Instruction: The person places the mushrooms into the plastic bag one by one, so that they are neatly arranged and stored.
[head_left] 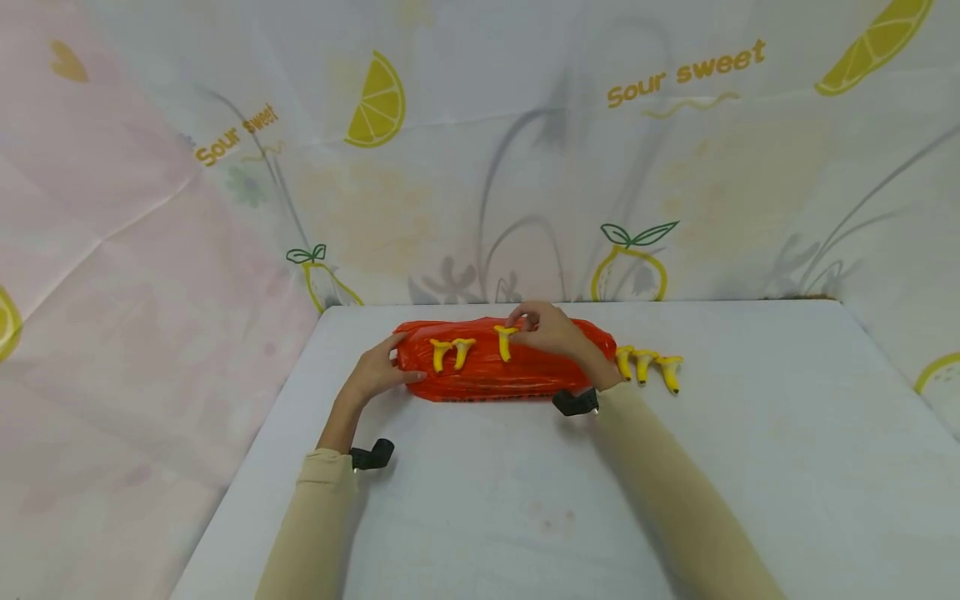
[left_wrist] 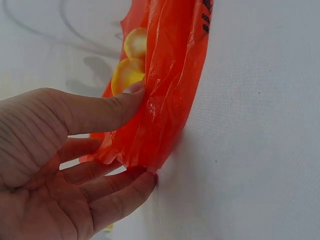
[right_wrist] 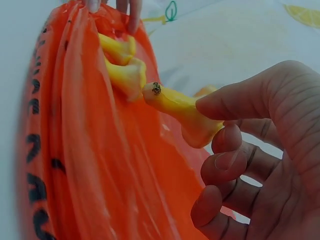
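A red plastic bag lies stretched sideways on the white table. My left hand holds its left end, with the thumb on the bag's near face and the other fingers round the end in the left wrist view. Between thumb and fingertips my right hand pinches a yellow chanterelle-shaped mushroom above the bag, its dark-tipped stem pointing away from the hand. Two more yellow mushrooms rest side by side on the bag near the left hand, caps toward the back.
Three yellow mushrooms lie in a row on the table, just off the bag's right end. The white table reaches back to a hanging cloth printed with lemons. A dark wrist camera sits on each forearm.
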